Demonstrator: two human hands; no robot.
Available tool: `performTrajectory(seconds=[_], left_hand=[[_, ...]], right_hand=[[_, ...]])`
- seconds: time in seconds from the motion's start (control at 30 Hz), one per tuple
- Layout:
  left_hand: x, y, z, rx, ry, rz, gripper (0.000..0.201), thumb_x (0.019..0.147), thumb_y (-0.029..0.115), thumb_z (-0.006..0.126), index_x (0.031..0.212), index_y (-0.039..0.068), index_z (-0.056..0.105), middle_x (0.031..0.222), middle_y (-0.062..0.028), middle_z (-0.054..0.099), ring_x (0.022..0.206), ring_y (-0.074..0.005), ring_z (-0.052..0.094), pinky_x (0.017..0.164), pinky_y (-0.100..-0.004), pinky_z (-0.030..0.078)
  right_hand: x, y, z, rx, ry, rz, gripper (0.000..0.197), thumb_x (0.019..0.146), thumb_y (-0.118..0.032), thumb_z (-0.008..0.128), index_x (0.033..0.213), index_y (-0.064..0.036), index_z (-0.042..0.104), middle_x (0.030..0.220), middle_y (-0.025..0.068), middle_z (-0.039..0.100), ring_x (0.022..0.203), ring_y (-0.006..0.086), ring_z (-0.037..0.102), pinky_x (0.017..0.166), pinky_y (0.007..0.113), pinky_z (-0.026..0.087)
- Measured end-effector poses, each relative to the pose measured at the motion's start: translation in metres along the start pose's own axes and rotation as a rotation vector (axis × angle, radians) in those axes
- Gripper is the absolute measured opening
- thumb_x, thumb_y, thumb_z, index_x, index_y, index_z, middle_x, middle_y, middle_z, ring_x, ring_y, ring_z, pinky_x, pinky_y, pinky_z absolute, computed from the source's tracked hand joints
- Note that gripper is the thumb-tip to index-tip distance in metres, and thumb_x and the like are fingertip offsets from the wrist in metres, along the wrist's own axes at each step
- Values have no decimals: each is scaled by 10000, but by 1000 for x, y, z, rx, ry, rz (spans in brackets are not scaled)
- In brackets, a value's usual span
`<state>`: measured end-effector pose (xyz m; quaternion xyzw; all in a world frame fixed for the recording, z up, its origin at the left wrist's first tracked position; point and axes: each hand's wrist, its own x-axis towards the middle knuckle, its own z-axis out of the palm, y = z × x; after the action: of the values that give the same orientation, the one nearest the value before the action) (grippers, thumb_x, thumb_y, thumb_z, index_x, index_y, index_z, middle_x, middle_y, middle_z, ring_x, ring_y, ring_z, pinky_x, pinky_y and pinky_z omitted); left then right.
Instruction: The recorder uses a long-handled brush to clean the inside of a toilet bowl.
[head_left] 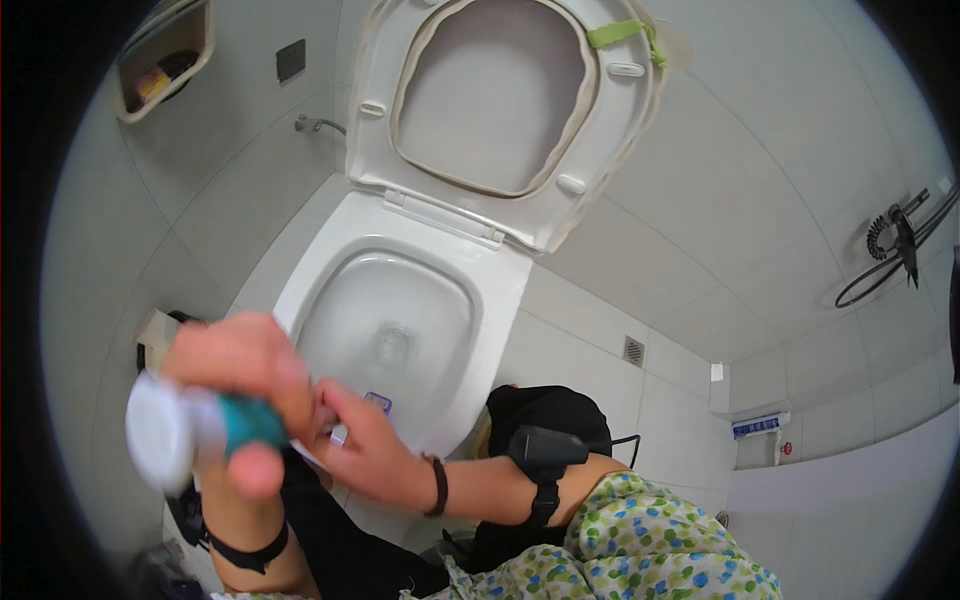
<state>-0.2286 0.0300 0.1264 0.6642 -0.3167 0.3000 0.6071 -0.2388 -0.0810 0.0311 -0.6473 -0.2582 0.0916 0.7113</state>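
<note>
My left hand [240,365], blurred by motion, is closed round a tube-shaped thing with a teal body [250,424] and a round white end [160,432]. It is held high at the left, in front of the toilet bowl's left side. My right hand [365,448] meets it there, with its fingers closed at the far end of the tube; what they grip is mostly hidden. A small purple-edged piece [378,402] shows just beyond the right fingers, over the near rim. The white toilet [508,290] has water in its bowl, and its seat [370,150] is raised.
A green strap [614,33] is tied on the seat. Tiled walls stand close on both sides. A hose with a black sprayer [905,245] hangs at the right, above a blue-and-white tube [760,425]. A floor drain [633,350] lies right of the toilet; a wall shelf [205,60] is upper left.
</note>
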Motion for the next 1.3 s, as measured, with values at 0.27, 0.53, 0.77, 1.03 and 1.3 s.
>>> performTrajectory(seconds=[0.27,0.53,0.77,1.03,1.3], left_hand=[[-6,-48,16,418,-270,-408,299,824,179,642,1054,26,526,812,-65,564,766,-163,556,708,-283,440],[-13,-76,-10,290,-339,-490,547,787,406,650,1188,69,495,956,-73,583,942,-179,542,856,-306,414],[-12,-83,-28,394,-185,-509,460,913,432,456,1047,8,576,865,-55,610,869,-145,568,811,-275,438],[-17,-85,-29,436,-209,-589,375,907,363,502,984,10,602,819,-50,612,822,-129,563,748,-259,434],[-18,-95,-24,552,-391,-767,316,879,308,544,943,6,608,752,-76,601,706,-148,538,642,-282,428]], right_hand=[[64,127,-67,-259,57,-51,151,785,-129,588,884,-15,593,750,192,601,686,364,585,597,413,452],[84,43,-103,-750,51,278,271,734,-209,580,655,48,609,618,235,580,595,364,593,583,396,475],[76,17,-107,-236,188,243,203,795,-139,566,823,50,634,727,97,630,601,150,634,578,237,518],[61,-45,-123,-556,-282,462,143,758,-108,575,739,15,644,625,45,599,528,108,578,515,207,460],[69,58,-133,-689,-68,229,165,768,-159,589,739,-4,636,587,24,575,554,89,541,526,234,437]])
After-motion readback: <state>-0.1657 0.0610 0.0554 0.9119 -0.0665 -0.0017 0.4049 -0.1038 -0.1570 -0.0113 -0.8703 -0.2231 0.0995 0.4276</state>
